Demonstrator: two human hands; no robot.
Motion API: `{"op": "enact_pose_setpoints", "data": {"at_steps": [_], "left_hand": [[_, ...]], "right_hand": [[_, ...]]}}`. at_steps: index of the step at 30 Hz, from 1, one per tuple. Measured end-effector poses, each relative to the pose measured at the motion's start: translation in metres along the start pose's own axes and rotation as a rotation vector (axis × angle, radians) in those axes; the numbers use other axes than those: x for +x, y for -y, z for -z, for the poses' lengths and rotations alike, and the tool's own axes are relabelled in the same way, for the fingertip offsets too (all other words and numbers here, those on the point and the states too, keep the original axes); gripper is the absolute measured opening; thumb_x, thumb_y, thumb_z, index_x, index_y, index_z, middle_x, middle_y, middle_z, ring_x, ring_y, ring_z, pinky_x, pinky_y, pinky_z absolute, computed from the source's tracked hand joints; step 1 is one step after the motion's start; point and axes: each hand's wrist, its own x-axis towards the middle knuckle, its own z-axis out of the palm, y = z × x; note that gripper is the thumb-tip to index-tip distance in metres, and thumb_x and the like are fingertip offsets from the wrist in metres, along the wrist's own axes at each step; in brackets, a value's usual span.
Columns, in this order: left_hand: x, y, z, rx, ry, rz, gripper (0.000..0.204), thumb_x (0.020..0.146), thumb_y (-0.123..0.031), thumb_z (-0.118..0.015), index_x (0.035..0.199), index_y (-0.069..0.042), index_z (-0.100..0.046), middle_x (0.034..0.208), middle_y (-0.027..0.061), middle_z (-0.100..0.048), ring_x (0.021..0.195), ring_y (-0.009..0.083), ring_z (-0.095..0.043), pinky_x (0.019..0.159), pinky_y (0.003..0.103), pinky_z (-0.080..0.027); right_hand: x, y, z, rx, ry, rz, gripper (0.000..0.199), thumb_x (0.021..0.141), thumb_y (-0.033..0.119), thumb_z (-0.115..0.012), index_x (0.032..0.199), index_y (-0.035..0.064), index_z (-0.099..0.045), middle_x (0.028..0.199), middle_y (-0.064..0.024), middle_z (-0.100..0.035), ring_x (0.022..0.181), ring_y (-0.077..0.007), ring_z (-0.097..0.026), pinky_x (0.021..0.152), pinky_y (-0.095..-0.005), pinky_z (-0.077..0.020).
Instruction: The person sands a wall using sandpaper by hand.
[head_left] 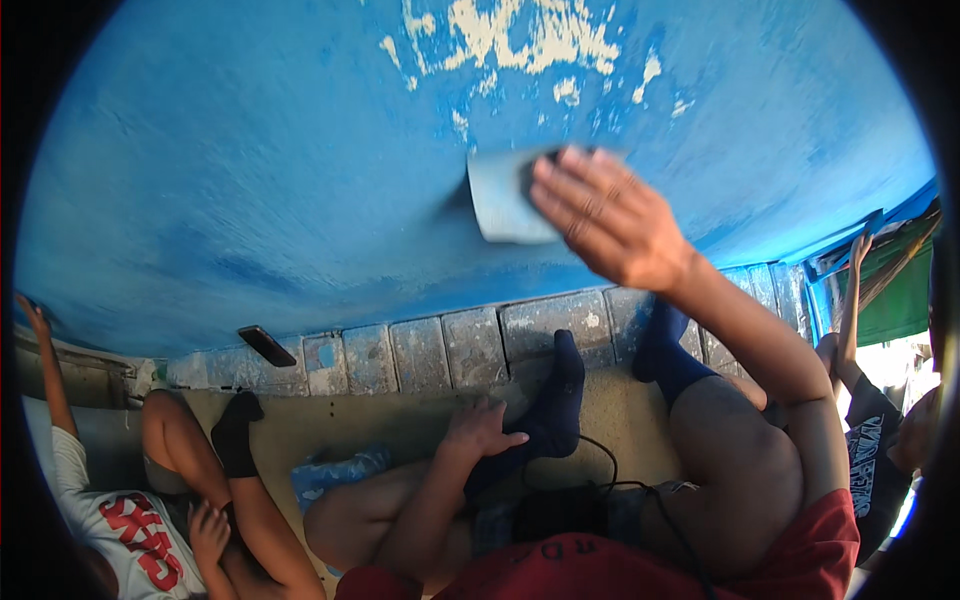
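My right hand lies with its fingers against a pale grey sandpaper sheet, pressing it onto the blue wall. The sheet's left part curls away from the wall and casts a shadow. Some blur shows at the fingertips. Above it, a patch of white shows through the blue paint. My left hand rests on my lower leg near the dark blue sock, thumb out and fingers spread, holding nothing.
A phone sits by the grey block ledge along the wall's foot. A blue crumpled packet lies beside my knee. A dark cable crosses my lap. Other people sit at left and right, each with an arm raised.
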Motion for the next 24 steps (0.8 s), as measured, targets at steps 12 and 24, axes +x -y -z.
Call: {"op": "enact_pose_setpoints", "data": {"at_steps": [12,24], "left_hand": [[-0.009,0.004,-0.006,0.001,-0.078,0.015,0.085,0.083,-0.065,-0.064,0.143,-0.007,-0.050,0.144,0.0217,-0.051,0.134,0.0419,-0.048,0.112,0.052,-0.037],[0.008,-0.003,-0.008,0.027,-0.037,-0.002,0.090,0.087,-0.072,-0.053,0.149,-0.007,-0.043,0.152,0.0262,-0.039,0.142,0.0447,-0.036,0.116,0.053,-0.031]], "right_hand": [[0.028,0.011,0.004,0.048,-0.044,-0.080,0.042,0.090,0.010,-0.059,0.132,0.0052,-0.063,0.144,-0.0102,-0.057,0.136,-0.0272,-0.051,0.114,-0.0428,-0.0412],[-0.006,0.033,-0.009,0.100,0.094,-0.169,0.048,0.086,0.006,-0.063,0.134,0.0061,-0.062,0.144,-0.0105,-0.056,0.136,-0.0291,-0.051,0.113,-0.0454,-0.0414]]}}
